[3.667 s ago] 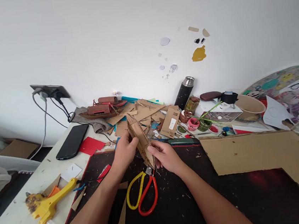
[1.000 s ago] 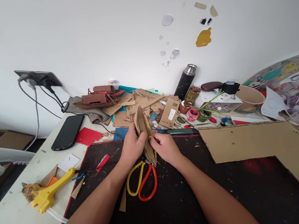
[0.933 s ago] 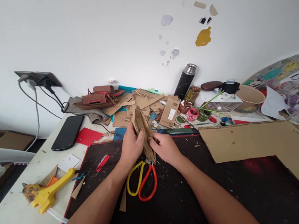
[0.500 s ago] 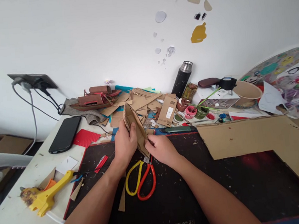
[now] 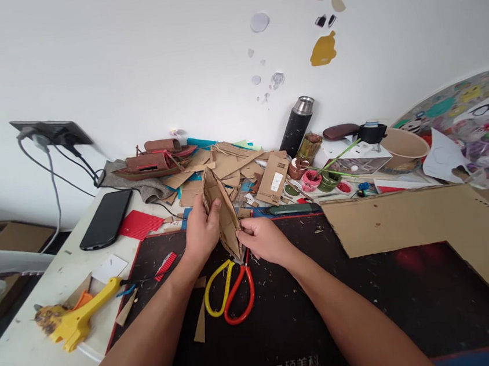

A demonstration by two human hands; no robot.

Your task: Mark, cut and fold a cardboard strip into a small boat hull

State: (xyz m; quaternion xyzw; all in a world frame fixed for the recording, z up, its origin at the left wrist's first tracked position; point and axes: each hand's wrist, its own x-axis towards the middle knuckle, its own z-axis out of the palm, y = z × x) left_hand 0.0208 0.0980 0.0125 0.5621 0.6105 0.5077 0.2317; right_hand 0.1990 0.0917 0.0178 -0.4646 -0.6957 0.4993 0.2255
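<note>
Between my hands is a narrow cardboard boat hull, tilted with its far tip up and its hollow side showing. My left hand grips its left wall, thumb over the inner side. My right hand pinches the right wall near the lower end. Right below the hull lie scissors with one yellow and one red handle; their blades are partly hidden by the hull. A thin cardboard offcut rests on the black mat beside them.
A hot glue gun lies at left, near a phone. Behind are finished boat models, cardboard scraps, a green utility knife, paint pots and a thermos. A large cardboard sheet covers the right side.
The hull has turned slightly, showing more of its inside. My left hand has shifted a little left and down its wall; both hands keep their hold. The camera view has moved slightly.
</note>
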